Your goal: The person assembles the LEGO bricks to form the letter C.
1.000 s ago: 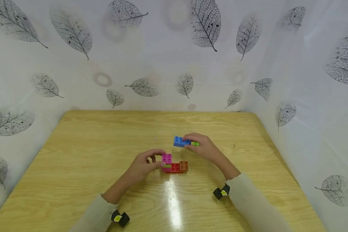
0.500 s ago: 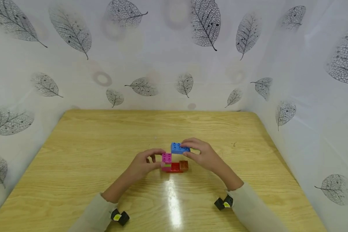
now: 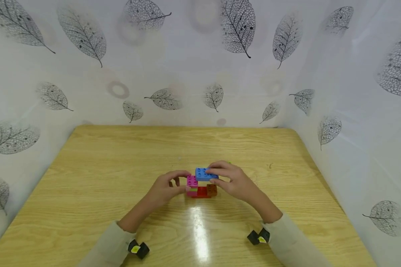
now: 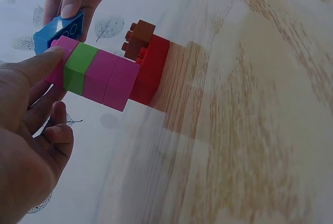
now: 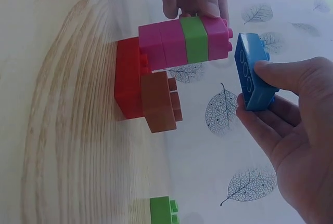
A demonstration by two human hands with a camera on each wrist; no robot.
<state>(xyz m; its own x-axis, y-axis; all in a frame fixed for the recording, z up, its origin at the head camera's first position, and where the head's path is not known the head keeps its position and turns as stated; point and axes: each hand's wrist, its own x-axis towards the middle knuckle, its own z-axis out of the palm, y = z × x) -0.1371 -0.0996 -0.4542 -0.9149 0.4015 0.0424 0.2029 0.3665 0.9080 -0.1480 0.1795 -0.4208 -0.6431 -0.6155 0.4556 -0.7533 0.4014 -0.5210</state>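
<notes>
My right hand (image 3: pixel 233 180) grips a blue toy brick (image 3: pixel 201 174) with thumb and fingers, its studs up and its hollow underside showing in the right wrist view. The brick hangs just above a tower of pink bricks (image 5: pixel 171 42) with one green brick (image 5: pixel 194 39) in it; a small gap separates them there. My left hand (image 3: pixel 165 191) pinches the top pink brick (image 3: pixel 192 180) of this tower between thumb and fingers. The tower rises from one end of a long red brick (image 5: pixel 126 78) on the table. A brown brick (image 5: pixel 157 102) sits on the red brick's other end.
A loose green brick (image 5: pixel 161 211) stands on the wooden table (image 3: pixel 120 155) behind my right hand, mostly hidden in the head view. White cloth (image 3: pixel 173 74) with dark leaf prints hangs at the back and sides of the table.
My right hand has carried the blue brick left and nearer to me, from behind the built bricks to over the top of the pink tower. The left hand keeps its place.
</notes>
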